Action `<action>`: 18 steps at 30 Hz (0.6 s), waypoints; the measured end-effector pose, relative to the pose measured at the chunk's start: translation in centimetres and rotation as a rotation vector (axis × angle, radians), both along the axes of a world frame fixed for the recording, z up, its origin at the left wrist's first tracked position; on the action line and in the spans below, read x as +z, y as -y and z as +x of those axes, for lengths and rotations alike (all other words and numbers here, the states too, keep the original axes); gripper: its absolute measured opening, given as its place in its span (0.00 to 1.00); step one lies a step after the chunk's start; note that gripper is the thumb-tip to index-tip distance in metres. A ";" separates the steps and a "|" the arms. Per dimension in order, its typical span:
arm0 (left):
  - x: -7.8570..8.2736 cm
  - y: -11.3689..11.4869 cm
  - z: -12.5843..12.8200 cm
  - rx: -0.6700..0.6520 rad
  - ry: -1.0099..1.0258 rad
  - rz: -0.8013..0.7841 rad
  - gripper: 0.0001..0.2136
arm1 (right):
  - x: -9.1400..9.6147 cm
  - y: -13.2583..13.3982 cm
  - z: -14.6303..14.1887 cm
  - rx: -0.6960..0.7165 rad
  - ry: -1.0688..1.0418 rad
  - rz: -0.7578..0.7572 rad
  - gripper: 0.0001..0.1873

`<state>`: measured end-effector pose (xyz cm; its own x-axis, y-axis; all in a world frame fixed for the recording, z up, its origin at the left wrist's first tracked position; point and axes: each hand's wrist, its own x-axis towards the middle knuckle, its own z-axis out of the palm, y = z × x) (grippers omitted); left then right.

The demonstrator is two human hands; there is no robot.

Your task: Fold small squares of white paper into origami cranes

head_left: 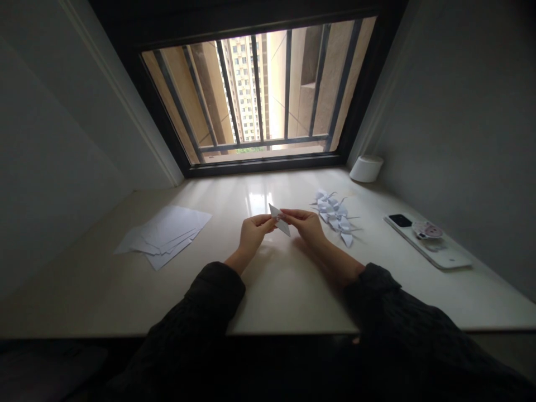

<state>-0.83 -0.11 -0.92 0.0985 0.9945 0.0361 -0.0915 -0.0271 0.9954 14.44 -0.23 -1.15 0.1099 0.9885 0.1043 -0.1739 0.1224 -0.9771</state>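
A folded white paper piece (280,220), pointed like a kite, is held up between my two hands over the cream counter (285,296). My left hand (253,233) pinches its left edge between thumb and fingers. My right hand (305,224) grips it from the right, and its fingers hide part of the paper. To the right of my right hand lies a cluster of folded white paper cranes (334,215). A loose stack of white paper sheets (165,234) lies well to the left of my left hand.
A phone in a white case (427,241) with a round grip on its back lies at the right of the counter. A white cylindrical container (366,168) stands in the back right corner. A barred window (255,95) rises behind the counter, with walls on both sides.
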 end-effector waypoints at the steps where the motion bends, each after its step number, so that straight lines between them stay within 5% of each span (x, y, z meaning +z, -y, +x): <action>1: 0.1 0.0 0.0 0.008 -0.006 -0.016 0.17 | 0.0 0.1 0.0 0.011 0.012 0.008 0.17; 11: 0.3 0.4 0.3 0.111 0.024 -0.090 0.17 | 0.2 0.1 -0.2 0.024 0.097 0.023 0.19; 15: 0.0 0.2 0.3 0.228 -0.044 -0.041 0.17 | -0.4 0.0 -0.1 0.148 0.182 -0.064 0.21; 18: 0.0 0.1 0.3 0.192 -0.044 -0.014 0.16 | -0.6 -0.1 0.0 0.225 0.203 -0.066 0.20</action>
<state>-0.56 -0.23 -0.94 -0.0914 0.9956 0.0225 -0.0425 -0.0264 0.9987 14.46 -0.18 -1.80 -0.1293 0.9910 0.0359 0.0099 0.0375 -0.9992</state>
